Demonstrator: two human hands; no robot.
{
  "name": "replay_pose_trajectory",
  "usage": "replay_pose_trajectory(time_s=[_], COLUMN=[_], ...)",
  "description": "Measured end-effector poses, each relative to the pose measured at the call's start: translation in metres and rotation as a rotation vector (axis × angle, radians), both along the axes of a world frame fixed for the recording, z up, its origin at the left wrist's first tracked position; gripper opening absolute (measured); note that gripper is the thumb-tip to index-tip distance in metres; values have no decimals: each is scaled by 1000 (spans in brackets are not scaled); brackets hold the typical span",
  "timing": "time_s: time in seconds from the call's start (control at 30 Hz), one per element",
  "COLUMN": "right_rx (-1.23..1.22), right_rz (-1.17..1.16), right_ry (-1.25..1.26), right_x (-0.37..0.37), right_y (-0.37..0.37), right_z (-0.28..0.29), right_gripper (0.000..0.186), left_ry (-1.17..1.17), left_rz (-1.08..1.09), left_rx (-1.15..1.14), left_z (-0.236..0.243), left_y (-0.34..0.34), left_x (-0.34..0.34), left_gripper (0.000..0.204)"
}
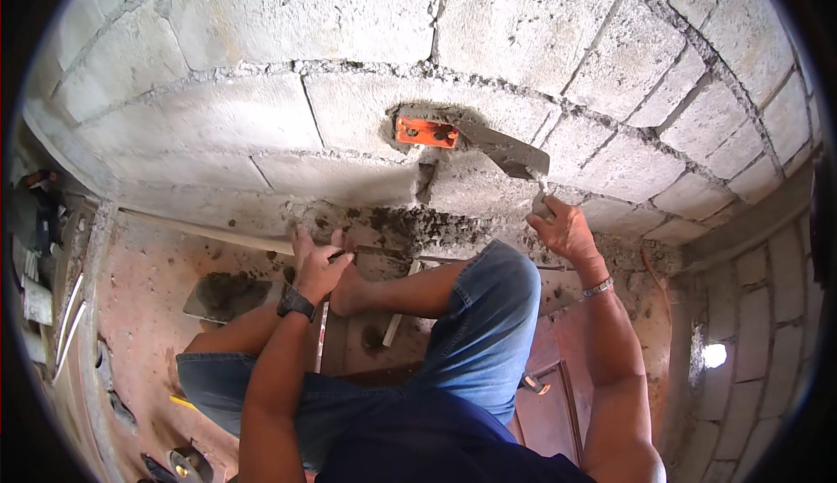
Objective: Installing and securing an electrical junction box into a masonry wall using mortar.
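Grey long-bladed metal trowel (pixel 507 151), probably light and stiff, best held by its handle (pixel 541 207), where the right hand (pixel 565 230) grasps it; its tip is at the orange rectangular plastic box (pixel 427 133), above the pale block wall's (pixel 370 112) lower edge; the left hand's (pixel 319 272) grip I cannot tell
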State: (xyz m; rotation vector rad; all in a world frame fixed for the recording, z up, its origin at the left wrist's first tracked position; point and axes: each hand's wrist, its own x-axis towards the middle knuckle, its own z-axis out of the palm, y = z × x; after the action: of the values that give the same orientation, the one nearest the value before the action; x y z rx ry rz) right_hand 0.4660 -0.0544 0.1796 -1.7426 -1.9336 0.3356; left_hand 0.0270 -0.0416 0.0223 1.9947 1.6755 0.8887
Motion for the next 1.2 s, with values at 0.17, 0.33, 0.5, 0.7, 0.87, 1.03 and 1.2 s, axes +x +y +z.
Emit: replay_pose_trajectory(time_s=[0.17,0.33,0.5,0.7,0.87,1.03,1.2], right_rx=[91,225,315,152,156,162,110], right_rz=[-44,-246,-8,94,26,-9,22], right_ry=[-53,27,-155,-266,-437,-611,-729], right_x=[8,-6,-26,-72,-81,-86,-103], right_y=[-6,-19,-25,-7,-7,-1,11], right_z=[-2,0,29,40,68,103,127], right_gripper=[29,21,21,29,31,28,27], left_ry=[-245,5,-139,-487,-326,-176,-230], left_rz=[-18,39,80,14,78,58,101], left_rx=[-296,-14,-141,-449,-256,-215,-230], left_z=[11,-7,-9,6,7,-11,-22], left_y=[0,2,5,0,-1,5,7], left_x=[4,-1,6,7,-7,-7,-12], left_gripper=[32,32,31,35,39,40,40])
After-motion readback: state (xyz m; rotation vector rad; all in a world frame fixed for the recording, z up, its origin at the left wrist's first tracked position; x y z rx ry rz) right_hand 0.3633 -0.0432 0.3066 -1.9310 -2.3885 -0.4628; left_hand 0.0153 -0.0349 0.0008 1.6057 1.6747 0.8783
